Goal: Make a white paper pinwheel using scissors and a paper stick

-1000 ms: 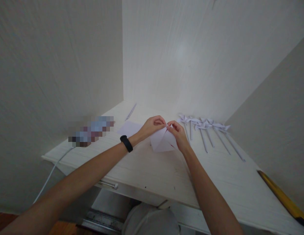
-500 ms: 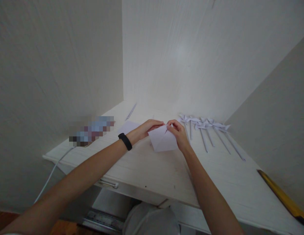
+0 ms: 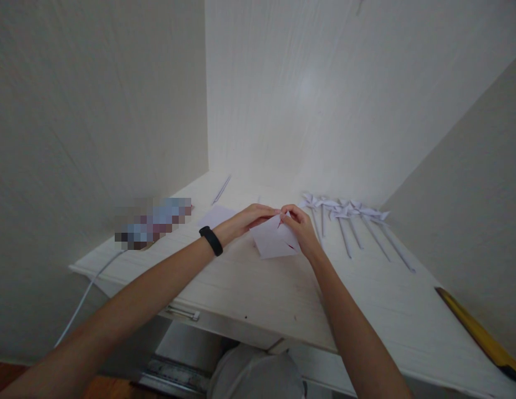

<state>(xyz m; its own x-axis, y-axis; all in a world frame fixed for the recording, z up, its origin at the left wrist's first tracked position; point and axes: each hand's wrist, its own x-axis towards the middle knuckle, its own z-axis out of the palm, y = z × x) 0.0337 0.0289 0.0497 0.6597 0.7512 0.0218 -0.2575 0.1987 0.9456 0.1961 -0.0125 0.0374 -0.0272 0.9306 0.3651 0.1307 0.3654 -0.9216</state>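
A square of white paper [image 3: 269, 241] with slits cut in from its corners is held up between my hands, just above the tabletop. My left hand [image 3: 258, 215] grips its far upper edge, the fingers stretched along behind it and partly hidden. At the upper right corner, my right hand [image 3: 298, 223] pinches the paper near a slit between thumb and fingers. A second slit opens at the lower right of the sheet. Further white paper [image 3: 216, 215] lies flat behind my left wrist, which wears a black band [image 3: 211, 240].
Several white paper pinwheels on sticks [image 3: 347, 213] lie in a row at the right. Two thin paper sticks [image 3: 221, 189] rest at the back left. A blurred-out object with a white cable [image 3: 93, 280] is at the left. A yellow handsaw-like tool [image 3: 478, 330] lies at the right edge.
My right hand has shifted slightly left at the paper's corner. The slit at the lower right of the sheet now shows open.
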